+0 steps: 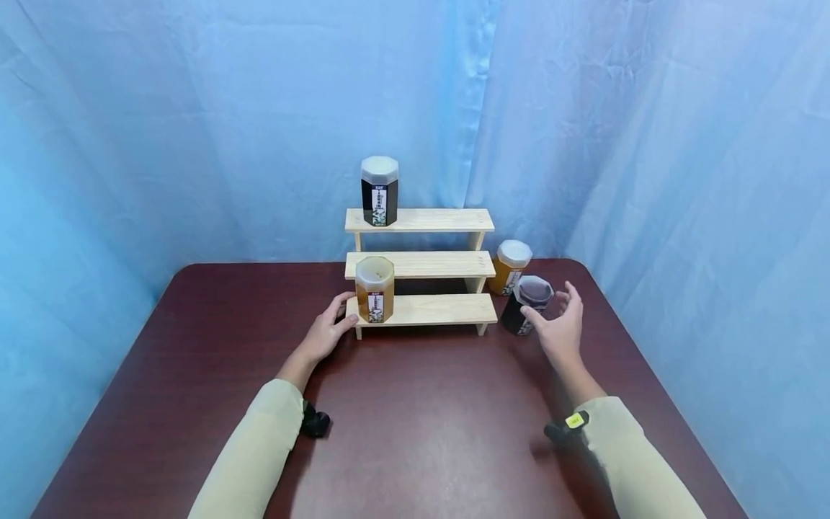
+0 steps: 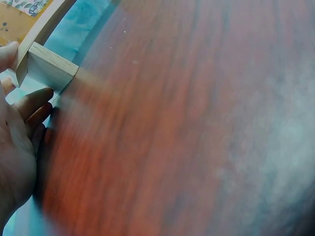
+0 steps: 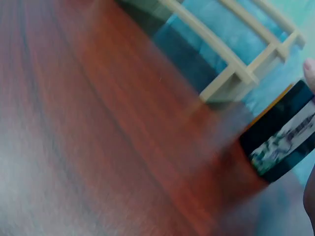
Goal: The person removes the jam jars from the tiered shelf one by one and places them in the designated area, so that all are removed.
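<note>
While right hand (image 1: 561, 326) hovers spread at dark jar (image 1: 530, 305) on worktop (image 1: 415, 418) beside rack (image 1: 421, 310) | left hand (image 1: 327, 331) relaxed, steadying rack | advice: wrap jar below lid (avoid tipping).

Dark jar (image 1: 530, 305): hexagonal, dark contents, translucent faceted lid, pale printed label on one side. Stands on the table just right of the wooden rack's lowest step, tilted a little, it seems.

Amber jar (image 1: 375, 289): same hexagonal form, honey-coloured contents, frosted lid, narrow label facing near. Upright at the left end of the stepped rack's (image 1: 424, 309) lowest, nearest step.
</note>
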Motion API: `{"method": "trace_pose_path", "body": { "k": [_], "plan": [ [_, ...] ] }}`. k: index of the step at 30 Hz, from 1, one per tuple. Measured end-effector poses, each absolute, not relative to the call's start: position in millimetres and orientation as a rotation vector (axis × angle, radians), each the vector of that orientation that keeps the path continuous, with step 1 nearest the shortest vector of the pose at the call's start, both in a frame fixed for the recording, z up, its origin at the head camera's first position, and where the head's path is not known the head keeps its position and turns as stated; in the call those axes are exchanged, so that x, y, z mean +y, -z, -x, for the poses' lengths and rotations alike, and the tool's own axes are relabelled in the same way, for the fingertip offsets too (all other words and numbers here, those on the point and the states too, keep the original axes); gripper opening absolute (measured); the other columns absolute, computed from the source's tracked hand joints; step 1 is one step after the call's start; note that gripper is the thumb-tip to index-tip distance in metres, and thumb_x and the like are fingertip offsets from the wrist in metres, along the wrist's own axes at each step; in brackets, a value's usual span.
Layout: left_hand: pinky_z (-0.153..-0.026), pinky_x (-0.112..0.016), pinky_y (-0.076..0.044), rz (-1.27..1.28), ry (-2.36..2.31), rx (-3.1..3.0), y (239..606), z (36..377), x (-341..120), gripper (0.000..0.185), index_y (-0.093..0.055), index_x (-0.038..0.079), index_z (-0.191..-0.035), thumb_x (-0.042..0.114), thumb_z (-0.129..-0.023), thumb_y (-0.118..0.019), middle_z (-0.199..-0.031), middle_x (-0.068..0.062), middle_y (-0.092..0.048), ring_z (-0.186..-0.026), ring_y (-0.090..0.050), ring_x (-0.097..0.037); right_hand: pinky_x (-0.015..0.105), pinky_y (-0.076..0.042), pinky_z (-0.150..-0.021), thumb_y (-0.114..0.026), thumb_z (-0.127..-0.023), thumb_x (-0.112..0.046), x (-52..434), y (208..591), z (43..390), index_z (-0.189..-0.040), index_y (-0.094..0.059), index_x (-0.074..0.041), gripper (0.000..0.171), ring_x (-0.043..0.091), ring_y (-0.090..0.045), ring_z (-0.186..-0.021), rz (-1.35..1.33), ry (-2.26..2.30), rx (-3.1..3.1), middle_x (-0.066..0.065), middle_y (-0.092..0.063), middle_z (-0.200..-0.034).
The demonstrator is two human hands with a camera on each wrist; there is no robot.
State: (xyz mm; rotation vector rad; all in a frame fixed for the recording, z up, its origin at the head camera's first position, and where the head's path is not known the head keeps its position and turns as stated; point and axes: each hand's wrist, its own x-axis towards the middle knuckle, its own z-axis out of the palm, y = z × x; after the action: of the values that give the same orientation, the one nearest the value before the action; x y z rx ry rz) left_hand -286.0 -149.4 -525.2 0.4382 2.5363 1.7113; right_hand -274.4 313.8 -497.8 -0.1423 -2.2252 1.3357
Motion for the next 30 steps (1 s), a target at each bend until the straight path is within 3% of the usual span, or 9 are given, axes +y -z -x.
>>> {"method": "trace_pose_path", "body": {
  "k": [7, 13, 19, 23, 26, 30],
  "plan": [
    [-0.112, -0.060, -0.028, -0.426, -1.701, 2.546, 526.1, 285.8, -150.3, 0.059, -0.031, 0.010, -0.157, 0.028, -0.106, -0.054, -0.151, -0.026, -0.044, -0.141, -0.039, -0.040, 0.046, -0.029, -0.110, -0.087, -0.079, -0.025, 286.5, 467.6, 269.0, -0.141, -0.051, -0.006, 0.074, 0.023, -0.035, -0.136, 0.027, -1.121, -2.040, 0.014, -0.040, -0.144],
    [-0.112, -0.060, -0.028, -0.445, -1.714, 2.540, 526.4, 285.4, -149.2, 0.056, -0.033, 0.013, -0.155, 0.029, -0.106, -0.055, -0.151, -0.026, -0.044, -0.141, -0.039, -0.040, 0.044, -0.033, -0.106, -0.087, -0.076, -0.016, 231.1, 462.9, 265.1, -0.133, -0.056, 0.000, 0.067, 0.026, -0.039, -0.130, -0.111, -1.121, -2.018, 0.019, -0.042, -0.138],
    [-0.112, -0.061, -0.028, -0.440, -1.706, 2.555, 525.6, 286.3, -148.3, 0.056, -0.033, 0.013, -0.156, 0.029, -0.106, -0.054, -0.150, -0.026, -0.044, -0.141, -0.039, -0.040, 0.048, -0.039, -0.101, -0.088, -0.075, -0.020, 159.0, 482.3, 261.9, -0.138, -0.050, -0.002, 0.076, 0.033, -0.046, -0.118, -0.132, -1.386, -2.156, 0.017, -0.044, -0.134],
    [-0.112, -0.060, -0.028, -0.439, -1.687, 2.542, 526.7, 286.0, -146.8, 0.057, -0.032, 0.015, -0.156, 0.031, -0.106, -0.054, -0.151, -0.025, -0.043, -0.141, -0.039, -0.039, 0.051, -0.041, -0.104, -0.088, -0.077, -0.020, 116.6, 492.1, 257.5, -0.146, -0.041, -0.002, 0.086, 0.038, -0.047, -0.121, -0.145, -1.560, -2.212, 0.023, -0.043, -0.136],
    [-0.112, -0.061, -0.028, -0.441, -1.686, 2.549, 528.4, 285.7, -147.3, 0.057, -0.032, 0.014, -0.156, 0.032, -0.106, -0.054, -0.151, -0.025, -0.044, -0.141, -0.039, -0.039, 0.049, -0.041, -0.106, -0.089, -0.076, -0.020, 91.2, 495.9, 256.9, -0.149, -0.038, -0.001, 0.091, 0.036, -0.045, -0.125, -0.178, -1.570, -2.244, 0.025, -0.042, -0.136],
    [-0.111, -0.060, -0.029, -0.442, -1.705, 2.561, 528.4, 286.2, -148.9, 0.057, -0.034, 0.013, -0.155, 0.030, -0.106, -0.054, -0.149, -0.025, -0.046, -0.139, -0.042, -0.039, 0.046, -0.040, -0.106, -0.090, -0.075, -0.027, 66.1, 494.8, 259.5, -0.151, -0.036, -0.003, 0.096, 0.030, -0.045, -0.127, -0.180, -1.527, -2.297, 0.018, -0.043, -0.138]
  ]
}}
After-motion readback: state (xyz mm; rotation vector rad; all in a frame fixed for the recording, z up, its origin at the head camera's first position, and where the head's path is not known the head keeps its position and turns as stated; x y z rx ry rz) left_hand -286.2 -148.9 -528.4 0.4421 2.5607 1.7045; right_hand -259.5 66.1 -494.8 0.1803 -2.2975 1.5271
